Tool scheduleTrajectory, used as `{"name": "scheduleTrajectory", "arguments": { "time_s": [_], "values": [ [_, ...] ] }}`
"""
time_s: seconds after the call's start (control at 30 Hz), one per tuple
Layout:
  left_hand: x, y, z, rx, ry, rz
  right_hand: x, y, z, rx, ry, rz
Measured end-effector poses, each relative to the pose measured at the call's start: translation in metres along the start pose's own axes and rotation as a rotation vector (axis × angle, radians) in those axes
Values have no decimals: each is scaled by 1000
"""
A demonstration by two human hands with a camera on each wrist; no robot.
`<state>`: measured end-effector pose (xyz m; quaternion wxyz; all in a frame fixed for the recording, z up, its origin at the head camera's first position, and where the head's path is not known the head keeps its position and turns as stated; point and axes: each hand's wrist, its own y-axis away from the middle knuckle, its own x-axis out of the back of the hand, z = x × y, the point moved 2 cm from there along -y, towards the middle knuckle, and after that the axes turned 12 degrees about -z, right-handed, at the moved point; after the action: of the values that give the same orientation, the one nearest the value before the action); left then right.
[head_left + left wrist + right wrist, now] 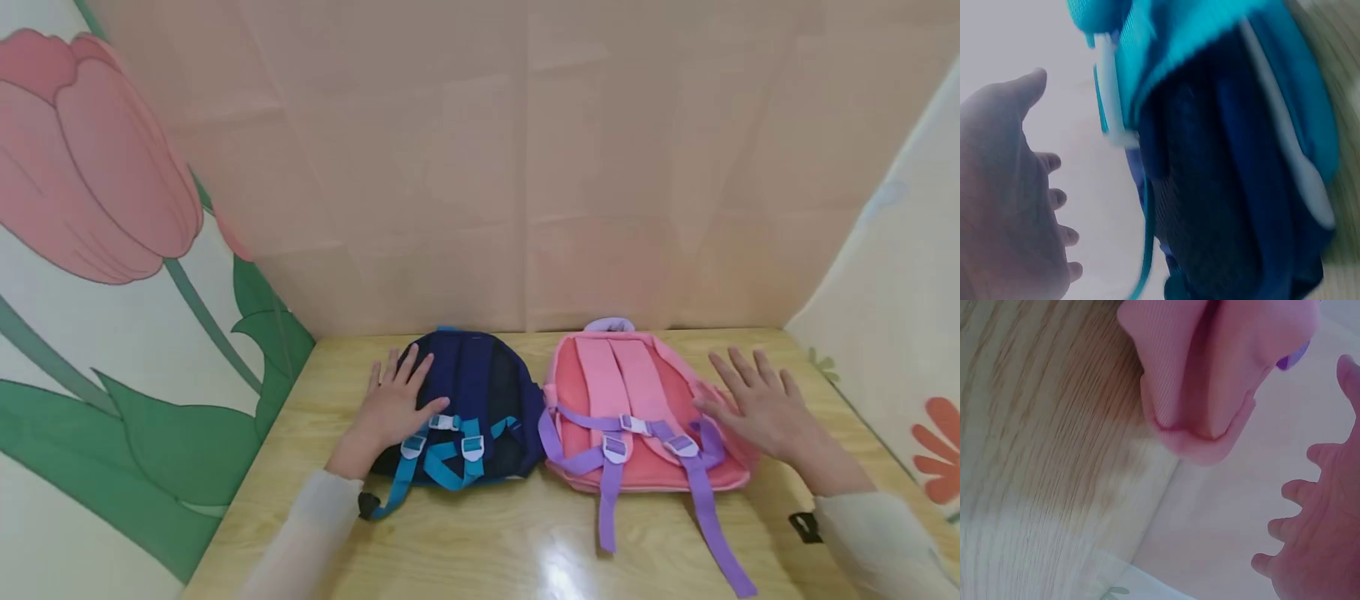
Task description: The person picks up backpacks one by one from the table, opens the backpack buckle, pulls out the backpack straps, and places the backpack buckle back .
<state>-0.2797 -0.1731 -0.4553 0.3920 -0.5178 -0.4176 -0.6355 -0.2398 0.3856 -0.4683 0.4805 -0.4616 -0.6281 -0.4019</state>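
**Navy backpack beside pink backpack**

Both lie straps-up near the far edge of the tabletop, navy toward its far left corner, pink toward the far right. The left hand hovers by the navy one, the right hand by the pink, fingers outstretched, gripping nothing.

Left hand partly hides the navy backpack.

A tulip picture flanks a wooden table.
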Motion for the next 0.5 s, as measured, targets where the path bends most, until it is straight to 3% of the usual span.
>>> {"name": "scheduleTrajectory", "arguments": {
  "time_s": [0.5],
  "values": [
    [-6,-11,42,-35,0,33,-8,6,-20,46,-20,75]
  ]
}}
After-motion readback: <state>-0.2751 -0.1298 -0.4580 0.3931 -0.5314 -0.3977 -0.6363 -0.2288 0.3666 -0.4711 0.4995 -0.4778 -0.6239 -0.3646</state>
